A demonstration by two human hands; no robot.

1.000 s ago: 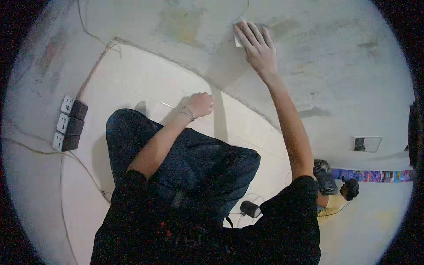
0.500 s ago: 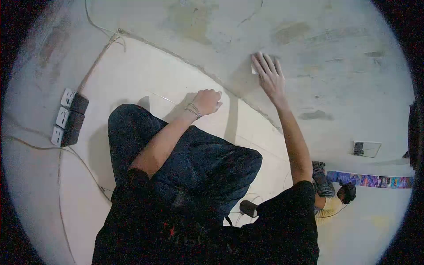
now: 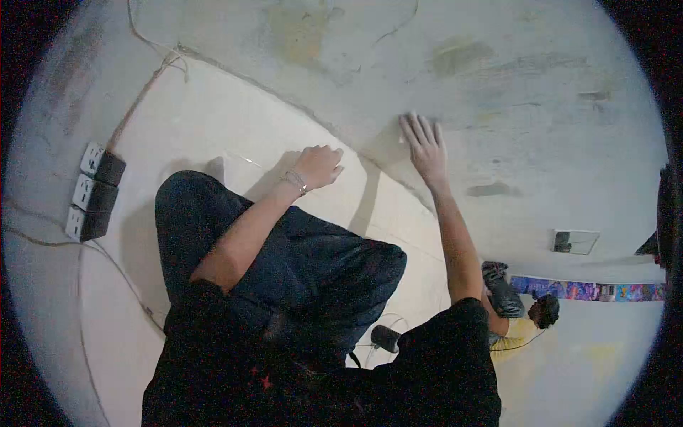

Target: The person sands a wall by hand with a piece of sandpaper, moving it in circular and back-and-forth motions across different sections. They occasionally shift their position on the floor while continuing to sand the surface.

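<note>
My right hand [image 3: 425, 146] is against the grey, patchy wall [image 3: 498, 135], fingers stretched out and whitened with dust. Beneath its fingers a small pale flat piece [image 3: 401, 139] shows only at the edge; the rest is covered by the hand. My left hand [image 3: 318, 166], with bracelets at the wrist, is loosely curled above the pale floor [image 3: 235, 107] beyond my bent legs. Nothing shows in its fingers, though the palm side is hidden.
Black-and-white power blocks [image 3: 94, 192] with cables stand along the left wall. A dark cylindrical object [image 3: 385, 339] lies near my right side. Another person in yellow [image 3: 518, 333] sits at the right, near a colourful strip [image 3: 569, 288]. A wall socket frame [image 3: 575, 242] is above.
My right hand has slid down the wall, towards the floor seam, with the pale piece under it. My left hand keeps its pose; the whole view has shifted slightly left.
</note>
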